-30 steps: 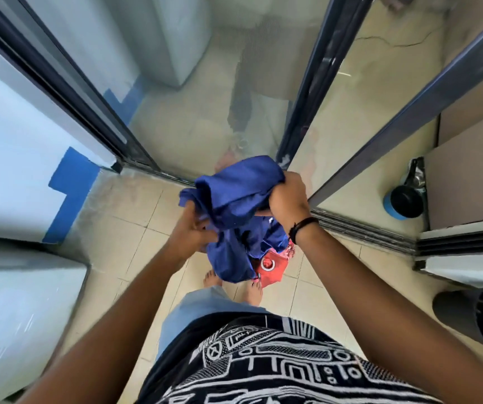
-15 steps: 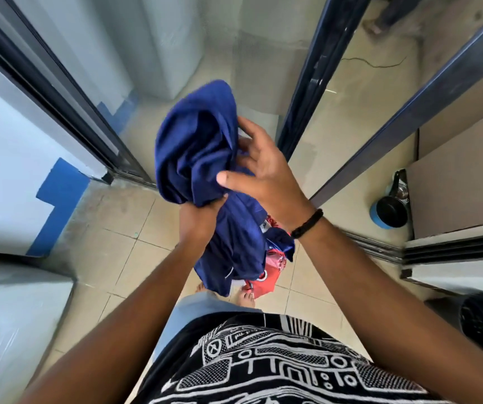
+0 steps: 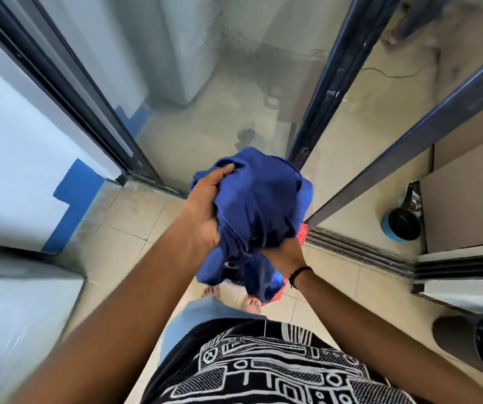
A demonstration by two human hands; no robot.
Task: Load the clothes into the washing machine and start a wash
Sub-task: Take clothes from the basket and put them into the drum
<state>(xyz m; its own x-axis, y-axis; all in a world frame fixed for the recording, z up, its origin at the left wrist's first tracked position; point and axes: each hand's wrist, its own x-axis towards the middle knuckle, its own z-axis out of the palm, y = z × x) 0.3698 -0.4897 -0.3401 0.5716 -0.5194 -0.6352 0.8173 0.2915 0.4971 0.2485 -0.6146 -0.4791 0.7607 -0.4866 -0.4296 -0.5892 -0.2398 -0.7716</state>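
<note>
The person stands barefoot on the tiled floor in front of a glass sliding door, holding a bundle of blue clothes at about waist height. The left hand cups the bundle from its near-left side, fingers curled over the top of the cloth. The right hand grips it from below, fingers buried in the folds, a dark wristband just behind it. So both grips are clamped on the same blue bundle, which hangs in the air between them, touching nothing else. A bit of red cloth peeks out at the right edge and again lower down, under the loose blue ends dangling above the feet.

Through the glass a pale appliance stands well beyond the door; I take it for the washing machine, though I cannot be sure. A dark pan sits on the floor by the right-hand frame.

To my eye the load is not yet near any drum. The risks: the dangling ends or the red piece could slip free and drop, since the bundle is loosely wadded; trailing cloth could catch underfoot at the door track; and with both hands full, getting through that door looks awkward
</note>
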